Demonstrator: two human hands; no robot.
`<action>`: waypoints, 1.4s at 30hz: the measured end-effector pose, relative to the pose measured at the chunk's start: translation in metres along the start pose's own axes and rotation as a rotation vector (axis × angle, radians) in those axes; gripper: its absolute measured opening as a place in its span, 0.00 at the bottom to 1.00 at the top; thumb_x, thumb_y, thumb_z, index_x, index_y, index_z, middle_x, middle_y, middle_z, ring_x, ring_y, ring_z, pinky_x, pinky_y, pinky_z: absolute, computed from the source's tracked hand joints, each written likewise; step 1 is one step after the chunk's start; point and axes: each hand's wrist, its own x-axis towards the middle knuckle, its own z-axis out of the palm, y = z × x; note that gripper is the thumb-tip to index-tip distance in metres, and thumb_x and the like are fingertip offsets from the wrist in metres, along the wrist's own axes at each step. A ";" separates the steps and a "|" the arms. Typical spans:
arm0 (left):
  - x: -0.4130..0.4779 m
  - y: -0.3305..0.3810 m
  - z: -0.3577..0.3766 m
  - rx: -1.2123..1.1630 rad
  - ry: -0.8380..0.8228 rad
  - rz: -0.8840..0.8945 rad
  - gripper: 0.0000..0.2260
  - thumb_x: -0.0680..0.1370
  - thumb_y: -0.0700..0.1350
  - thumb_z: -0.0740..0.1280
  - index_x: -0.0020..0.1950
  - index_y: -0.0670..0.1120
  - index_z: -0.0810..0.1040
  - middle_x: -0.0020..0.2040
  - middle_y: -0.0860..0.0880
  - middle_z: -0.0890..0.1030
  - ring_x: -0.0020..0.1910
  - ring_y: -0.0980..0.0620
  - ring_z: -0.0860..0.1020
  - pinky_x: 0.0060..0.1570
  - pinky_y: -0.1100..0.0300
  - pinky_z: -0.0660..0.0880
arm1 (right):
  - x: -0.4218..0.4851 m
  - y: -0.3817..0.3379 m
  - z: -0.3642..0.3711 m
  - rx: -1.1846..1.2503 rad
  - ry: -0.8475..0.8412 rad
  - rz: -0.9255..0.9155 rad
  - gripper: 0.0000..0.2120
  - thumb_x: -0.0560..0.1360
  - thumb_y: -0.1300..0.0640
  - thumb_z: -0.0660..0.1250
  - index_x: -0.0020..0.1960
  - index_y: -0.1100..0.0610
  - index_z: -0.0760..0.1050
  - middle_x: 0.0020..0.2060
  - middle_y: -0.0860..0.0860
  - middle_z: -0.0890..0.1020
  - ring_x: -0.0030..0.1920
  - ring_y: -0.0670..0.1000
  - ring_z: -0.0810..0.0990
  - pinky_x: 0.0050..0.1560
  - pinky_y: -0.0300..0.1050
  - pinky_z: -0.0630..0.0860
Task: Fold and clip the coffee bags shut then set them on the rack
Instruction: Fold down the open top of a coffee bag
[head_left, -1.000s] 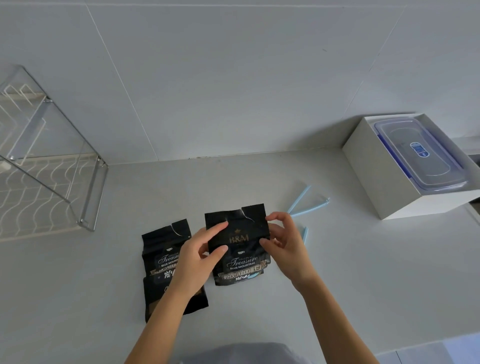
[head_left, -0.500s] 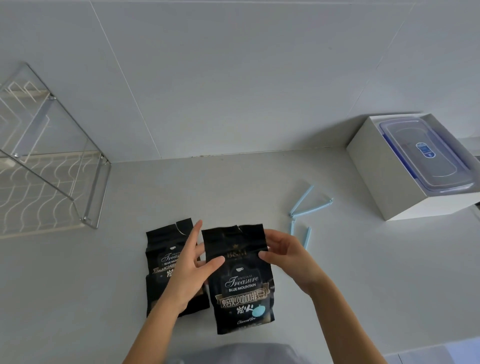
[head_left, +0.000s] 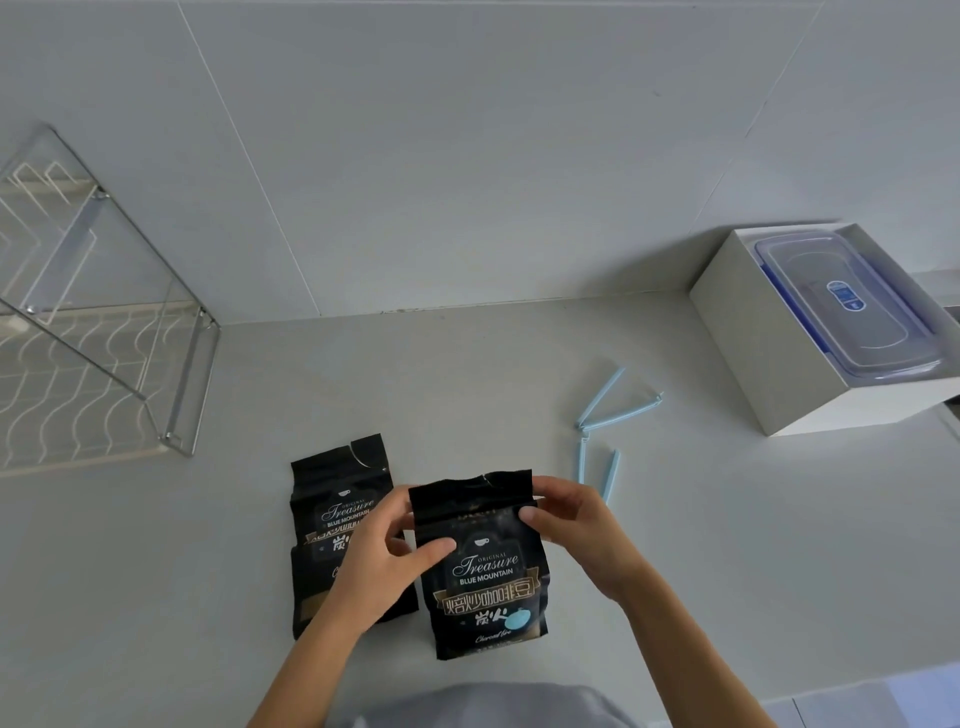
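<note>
A black coffee bag (head_left: 485, 577) stands upright on the counter in front of me, its torn top bent over along a crease. My left hand (head_left: 384, 556) pinches the bag's upper left edge and my right hand (head_left: 566, 519) pinches its upper right corner. A second black coffee bag (head_left: 332, 499) lies flat just left of it, partly under my left hand. Two light blue sealing clips lie open on the counter to the right: one (head_left: 618, 408) farther back, one (head_left: 597, 465) just beyond my right hand. The wire rack (head_left: 104, 358) stands at the far left.
A white box (head_left: 779, 358) holding a clear lidded plastic container (head_left: 841, 306) sits at the right against the wall. The tiled wall rises behind the grey counter (head_left: 467, 374). The counter's front edge runs close to my body.
The held bag came down from mid-air to stand on the counter nearer me. Both hands shifted to its top corners, and the top is now bent over.
</note>
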 end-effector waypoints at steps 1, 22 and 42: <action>-0.002 -0.001 0.001 0.003 0.014 -0.003 0.15 0.71 0.40 0.73 0.54 0.53 0.77 0.51 0.58 0.83 0.50 0.56 0.81 0.41 0.66 0.78 | -0.001 0.002 0.000 -0.020 0.015 -0.001 0.11 0.75 0.65 0.66 0.56 0.59 0.80 0.51 0.62 0.84 0.51 0.59 0.82 0.54 0.53 0.79; -0.009 -0.001 0.040 -0.453 0.123 -0.314 0.06 0.72 0.43 0.71 0.42 0.50 0.75 0.41 0.48 0.85 0.41 0.51 0.84 0.37 0.61 0.79 | -0.007 0.028 0.023 -0.018 0.295 0.025 0.18 0.76 0.52 0.67 0.28 0.53 0.69 0.24 0.47 0.77 0.27 0.45 0.75 0.26 0.35 0.70; -0.008 -0.002 0.036 -0.407 0.083 -0.310 0.06 0.73 0.43 0.71 0.39 0.49 0.74 0.39 0.47 0.83 0.43 0.49 0.83 0.43 0.55 0.80 | 0.003 0.081 -0.042 -0.896 0.704 0.206 0.17 0.70 0.52 0.73 0.57 0.49 0.74 0.58 0.50 0.69 0.58 0.52 0.72 0.47 0.47 0.77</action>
